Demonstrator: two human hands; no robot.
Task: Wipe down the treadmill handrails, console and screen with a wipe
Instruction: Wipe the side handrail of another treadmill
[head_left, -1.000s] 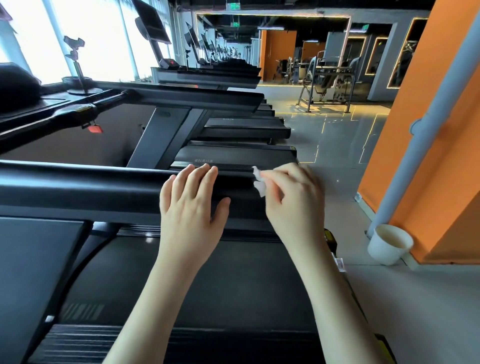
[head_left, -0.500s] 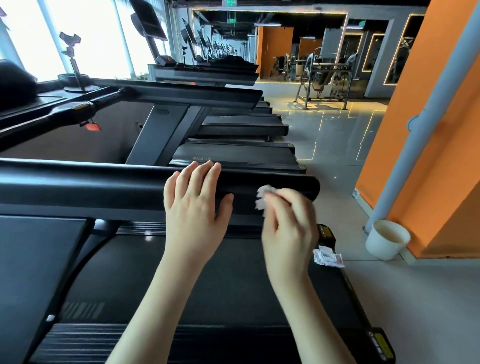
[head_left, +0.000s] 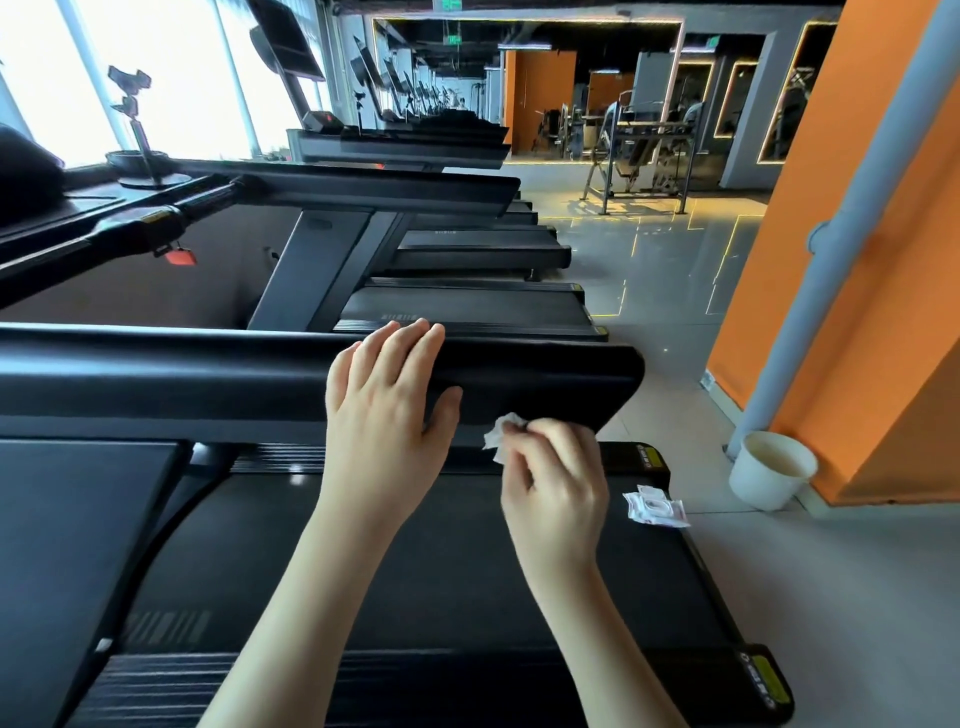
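A thick black treadmill handrail (head_left: 208, 379) runs across the view at mid height and ends at the right. My left hand (head_left: 384, 410) lies flat on top of it, fingers straight, thumb against its near face. My right hand (head_left: 556, 478) pinches a small crumpled white wipe (head_left: 501, 434) and holds it against the lower near edge of the handrail, just right of my left hand. The console and screen of this treadmill are out of view.
Below the rail lies the black treadmill belt (head_left: 415, 571). A white wipe packet (head_left: 654, 506) lies at its right edge. A white bucket (head_left: 771, 467) stands on the floor by a grey pipe (head_left: 841, 223) and orange wall. More treadmills (head_left: 467, 306) line up behind.
My right hand has moved down with the wipe, from the top of the handrail to its lower near edge. My left hand stays on the rail.
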